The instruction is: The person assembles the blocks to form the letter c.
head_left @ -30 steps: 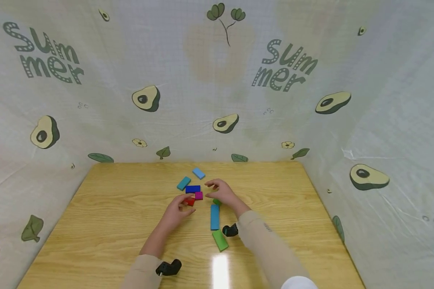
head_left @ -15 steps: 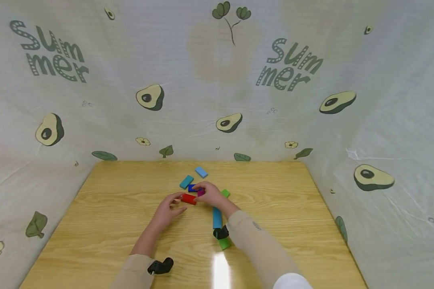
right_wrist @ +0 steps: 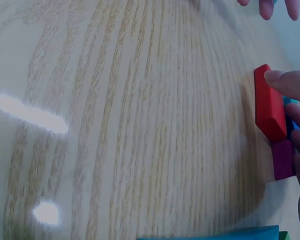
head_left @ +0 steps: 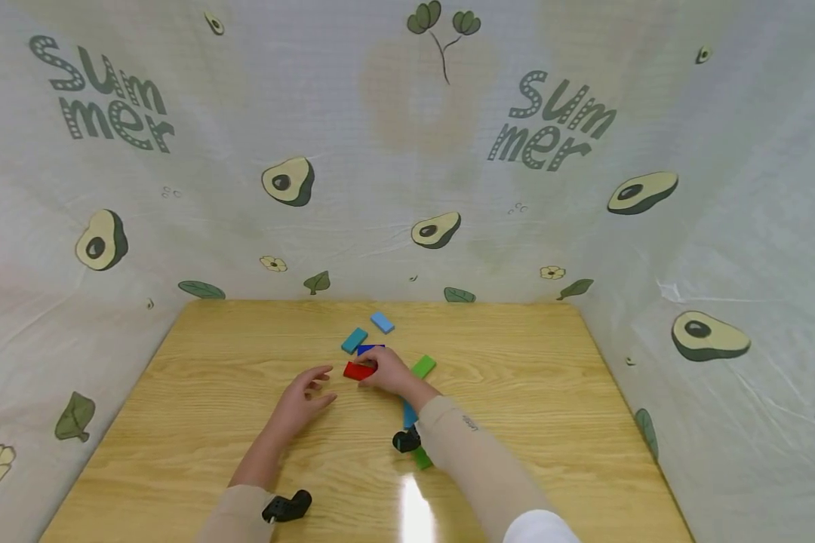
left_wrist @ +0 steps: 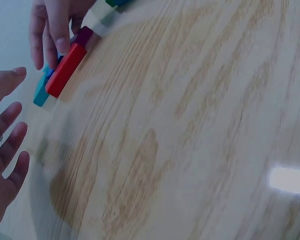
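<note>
My right hand reaches over a red block, its thumb against the block and its other fingers curved behind. In the right wrist view a purple block meets the red block's end; the hand hides it in the head view. A dark blue block lies just behind, partly covered by the fingers. My left hand hovers left of the red block with its fingers spread, holding nothing. Farther back lie a teal block and a light blue block.
Right of the group, a green block, a long blue block and another green block form a line, partly under my right arm. The wooden table meets a patterned cloth at its back and sides.
My left hand has drawn back leftward from the red block. The right hand has come left from beside the purple block onto the red one, uncovering the far green block.
</note>
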Tool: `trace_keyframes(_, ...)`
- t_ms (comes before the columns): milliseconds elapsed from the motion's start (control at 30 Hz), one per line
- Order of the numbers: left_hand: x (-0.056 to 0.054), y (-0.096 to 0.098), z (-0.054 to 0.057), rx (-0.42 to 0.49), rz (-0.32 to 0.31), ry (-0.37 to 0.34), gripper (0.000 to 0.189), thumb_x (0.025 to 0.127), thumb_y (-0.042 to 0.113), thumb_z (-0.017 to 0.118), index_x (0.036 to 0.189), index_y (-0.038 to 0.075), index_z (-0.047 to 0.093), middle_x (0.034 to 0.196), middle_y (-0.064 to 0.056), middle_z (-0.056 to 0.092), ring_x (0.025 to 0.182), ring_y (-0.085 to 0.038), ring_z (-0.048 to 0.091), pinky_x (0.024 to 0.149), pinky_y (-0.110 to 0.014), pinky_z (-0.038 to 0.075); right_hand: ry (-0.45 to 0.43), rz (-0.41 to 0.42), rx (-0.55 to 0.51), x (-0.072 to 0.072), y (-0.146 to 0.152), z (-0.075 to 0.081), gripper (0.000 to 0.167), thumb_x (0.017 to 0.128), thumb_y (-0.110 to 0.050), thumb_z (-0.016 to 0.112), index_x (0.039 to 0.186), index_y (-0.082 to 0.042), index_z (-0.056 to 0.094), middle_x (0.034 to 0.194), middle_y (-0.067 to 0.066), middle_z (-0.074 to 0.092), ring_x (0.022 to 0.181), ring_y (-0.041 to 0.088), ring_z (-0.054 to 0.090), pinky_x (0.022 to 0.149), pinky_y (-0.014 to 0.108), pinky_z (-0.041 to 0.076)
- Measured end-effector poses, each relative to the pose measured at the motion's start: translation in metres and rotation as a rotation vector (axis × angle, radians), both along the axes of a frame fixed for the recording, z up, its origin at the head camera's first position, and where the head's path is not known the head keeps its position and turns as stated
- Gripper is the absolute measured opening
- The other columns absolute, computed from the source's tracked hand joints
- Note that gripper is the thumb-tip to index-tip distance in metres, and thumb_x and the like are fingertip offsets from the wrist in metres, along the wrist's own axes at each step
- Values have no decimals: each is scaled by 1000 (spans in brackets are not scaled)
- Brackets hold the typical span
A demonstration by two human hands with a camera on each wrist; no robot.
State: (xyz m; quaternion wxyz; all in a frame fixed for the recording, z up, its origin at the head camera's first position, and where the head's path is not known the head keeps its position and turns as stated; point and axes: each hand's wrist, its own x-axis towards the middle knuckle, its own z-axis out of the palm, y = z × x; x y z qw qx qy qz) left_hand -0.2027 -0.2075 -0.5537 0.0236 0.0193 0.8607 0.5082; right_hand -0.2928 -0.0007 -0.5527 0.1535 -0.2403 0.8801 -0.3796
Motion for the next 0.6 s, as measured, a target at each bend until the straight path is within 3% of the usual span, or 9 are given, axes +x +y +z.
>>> trace_keyframes(333, 5, -10, -2, -31, 18, 9, 57, 86, 6, 74, 139, 5, 52, 122, -16, 59, 104, -29, 54, 87, -45, 43, 138, -25, 220, 3, -9, -4, 36, 80, -24, 83, 114, -25, 74, 123, 0, 62, 117, 22, 50, 96, 36, 39)
trace_keyframes(600, 7, -13, -4, -26, 19, 13, 57, 87, 7, 74, 139, 5, 52, 121, -15, 59, 104, -29, 54, 87, -45, 43, 176, -65, 225, 5, -14, -5, 31, 80, -20, 83, 109, -25, 75, 119, 0, 65, 115, 24, 50, 93, 40, 37)
